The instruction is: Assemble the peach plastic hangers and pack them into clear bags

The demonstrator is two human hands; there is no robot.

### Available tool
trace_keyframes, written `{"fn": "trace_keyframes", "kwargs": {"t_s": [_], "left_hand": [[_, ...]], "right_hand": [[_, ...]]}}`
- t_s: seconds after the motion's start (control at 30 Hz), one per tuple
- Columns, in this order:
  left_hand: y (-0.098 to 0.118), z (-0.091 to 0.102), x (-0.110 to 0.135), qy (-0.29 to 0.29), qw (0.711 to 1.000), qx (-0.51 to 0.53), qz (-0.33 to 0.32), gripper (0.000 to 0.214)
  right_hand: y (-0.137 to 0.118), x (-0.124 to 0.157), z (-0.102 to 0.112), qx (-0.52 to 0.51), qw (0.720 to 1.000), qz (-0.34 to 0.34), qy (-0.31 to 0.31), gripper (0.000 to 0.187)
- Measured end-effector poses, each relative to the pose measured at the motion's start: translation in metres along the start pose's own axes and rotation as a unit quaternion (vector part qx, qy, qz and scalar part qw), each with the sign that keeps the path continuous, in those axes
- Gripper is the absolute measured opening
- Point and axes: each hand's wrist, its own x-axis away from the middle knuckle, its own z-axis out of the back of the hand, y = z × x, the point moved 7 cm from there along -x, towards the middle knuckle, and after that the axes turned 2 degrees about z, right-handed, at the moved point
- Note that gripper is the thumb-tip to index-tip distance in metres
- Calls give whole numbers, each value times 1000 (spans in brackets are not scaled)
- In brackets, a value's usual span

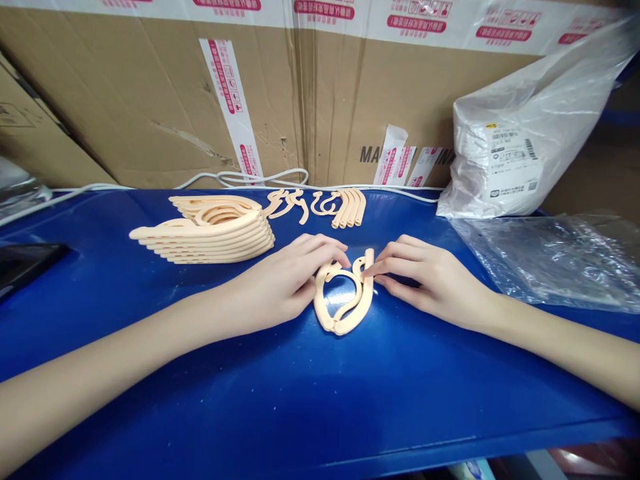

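Note:
A pale-beige plastic folding hanger (pixel 363 303) lies folded on the blue table in front of me, its two curved arms meeting at the near end and its hook curling inside. My left hand (pixel 300 273) has its fingers closed on the hanger's upper left side, the fingertips partly covering it. With thumb and fingers, my right hand (pixel 425 277) pinches the straight arm at the upper right. Left of centre lies a neat stack of similar folded hangers (pixel 215 243). Behind my hands are loose beige hooks (pixel 325 203) and several short hanger arms (pixel 349 208) side by side.
Large cardboard boxes (pixel 165 93) stand along the back of the blue table (pixel 280 400). A white cable (pixel 270 179) runs along their base. At right are a white plastic parcel (pixel 500 160) and clear plastic bags (pixel 545 260). A dark flat device (pixel 30 263) lies at left.

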Motion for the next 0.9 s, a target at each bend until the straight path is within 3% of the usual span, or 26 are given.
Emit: {"fn": "trace_keyframes", "kwargs": {"t_s": [0.37,0.53,0.67,0.8,0.9], "left_hand": [[3,-3,1,-55,997,24,44,70],[3,3,0,-21,998,-41,34,72],[10,12,0,43,995,-92,-10,61],[18,15,1,84,983,-152,-59,65],[21,12,2,84,978,-174,-79,77]], "right_hand": [[-4,-3,-7,-147,987,-38,-48,23],[13,1,6,-125,982,-141,15,28],[29,6,2,-234,940,-247,-31,30],[29,7,-5,-385,881,-271,-44,36],[29,8,-9,-433,856,-279,-46,32]]}}
